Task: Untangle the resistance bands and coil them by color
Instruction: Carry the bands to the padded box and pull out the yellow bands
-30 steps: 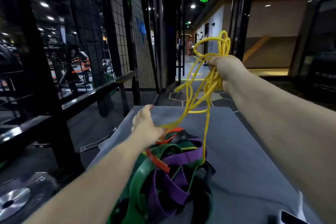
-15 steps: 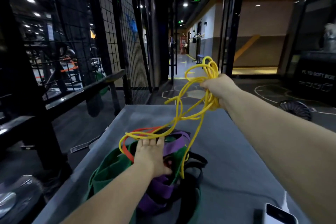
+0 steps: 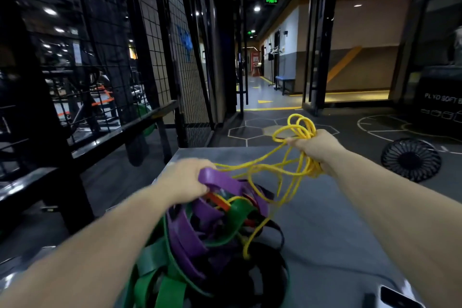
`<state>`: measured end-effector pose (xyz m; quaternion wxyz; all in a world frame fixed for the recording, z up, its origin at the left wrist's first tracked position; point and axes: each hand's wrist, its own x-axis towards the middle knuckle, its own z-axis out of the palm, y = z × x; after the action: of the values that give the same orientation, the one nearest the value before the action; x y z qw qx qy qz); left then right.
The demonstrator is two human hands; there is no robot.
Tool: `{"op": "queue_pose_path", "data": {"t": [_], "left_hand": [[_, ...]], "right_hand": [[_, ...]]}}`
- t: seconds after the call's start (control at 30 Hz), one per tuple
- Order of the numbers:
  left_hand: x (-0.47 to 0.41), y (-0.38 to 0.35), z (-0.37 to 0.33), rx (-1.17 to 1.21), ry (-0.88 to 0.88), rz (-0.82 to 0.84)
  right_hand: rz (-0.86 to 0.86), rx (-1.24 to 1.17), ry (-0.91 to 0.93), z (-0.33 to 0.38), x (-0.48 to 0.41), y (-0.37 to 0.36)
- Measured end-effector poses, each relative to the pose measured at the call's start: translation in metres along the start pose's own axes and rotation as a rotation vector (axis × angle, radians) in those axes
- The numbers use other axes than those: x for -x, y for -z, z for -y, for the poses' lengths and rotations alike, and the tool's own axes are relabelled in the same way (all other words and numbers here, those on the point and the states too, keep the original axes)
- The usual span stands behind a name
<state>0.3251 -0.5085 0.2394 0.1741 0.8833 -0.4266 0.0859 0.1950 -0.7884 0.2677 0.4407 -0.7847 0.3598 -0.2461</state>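
While left hand (image 3: 185, 184) grips purple band (image 3: 218, 179) near tabletop's (image 3: 330, 220) left edge, right hand (image 3: 315, 148) clutches yellow band (image 3: 305, 131) loops toward far edge.

Two hands are showing: one left hand (image 3: 185, 182), one right hand (image 3: 315, 147). One yellow bunch (image 3: 310, 166) and one tangled heap (image 3: 200, 237) are showing, its purple, green, red and black bands defying counting. One fan (image 3: 411, 159) is standing.

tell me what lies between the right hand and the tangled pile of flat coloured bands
Head view: loose strands of the thin yellow rubber band run from the right hand into the pile, over grey tabletop.
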Motion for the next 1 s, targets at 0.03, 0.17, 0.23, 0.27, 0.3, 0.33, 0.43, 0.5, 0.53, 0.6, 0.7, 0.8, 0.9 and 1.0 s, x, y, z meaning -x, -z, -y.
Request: {"op": "queue_pose_path", "data": {"t": [0.03, 0.17, 0.23, 0.27, 0.3, 0.33, 0.43, 0.5, 0.53, 0.6, 0.7, 0.8, 0.9, 1.0], "left_hand": [[-0.003, 0.018, 0.006, 0.079, -0.003, 0.003], [-0.007, 0.081, 0.028, 0.194, 0.001, -0.091], [-0.005, 0.102, 0.042, 0.23, 0.035, -0.161], [-0.004, 0.106, 0.049, 0.234, 0.06, -0.174], [-0.002, 0.105, 0.055, 0.206, 0.087, -0.154], [-0.001, 0.099, 0.062, 0.126, 0.123, -0.096], [0.01, 0.057, 0.061, -0.351, 0.296, 0.214], [0.016, 0.027, 0.051, -0.45, 0.309, 0.389], [0.016, 0.013, 0.047, -0.414, 0.292, 0.409], [0.019, -0.009, 0.031, -0.201, 0.185, 0.272], [0.028, -0.031, -0.008, 0.341, -0.046, 0.073], [0.034, -0.057, -0.019, 0.314, -0.093, 0.206], [0.036, -0.076, -0.002, 0.008, -0.094, 0.252], [0.047, -0.079, 0.0, -0.192, -0.028, 0.139]], "right_hand": [[-0.015, -0.003, 0.001, 0.0, -0.002, 0.006], [-0.131, -0.176, 0.004, 0.006, -0.013, 0.027], [-0.259, -0.274, 0.022, 0.013, -0.018, 0.038], [-0.318, -0.301, 0.035, 0.018, -0.019, 0.043], [-0.36, -0.335, 0.054, 0.023, -0.017, 0.046], [-0.388, -0.368, 0.072, 0.026, -0.017, 0.048], [-0.336, -0.395, 0.119, 0.033, -0.007, 0.035], [-0.187, -0.294, 0.124, 0.029, 0.001, 0.021], [-0.108, -0.218, 0.121, 0.025, 0.005, 0.013], [0.026, -0.104, 0.115, 0.012, 0.015, 0.001], [0.141, -0.096, 0.109, -0.009, 0.033, -0.012], [0.199, -0.127, 0.049, -0.029, 0.048, -0.016], [0.227, -0.148, -0.028, -0.046, 0.06, -0.015], [0.271, -0.137, -0.078, -0.062, 0.072, -0.015]]}}
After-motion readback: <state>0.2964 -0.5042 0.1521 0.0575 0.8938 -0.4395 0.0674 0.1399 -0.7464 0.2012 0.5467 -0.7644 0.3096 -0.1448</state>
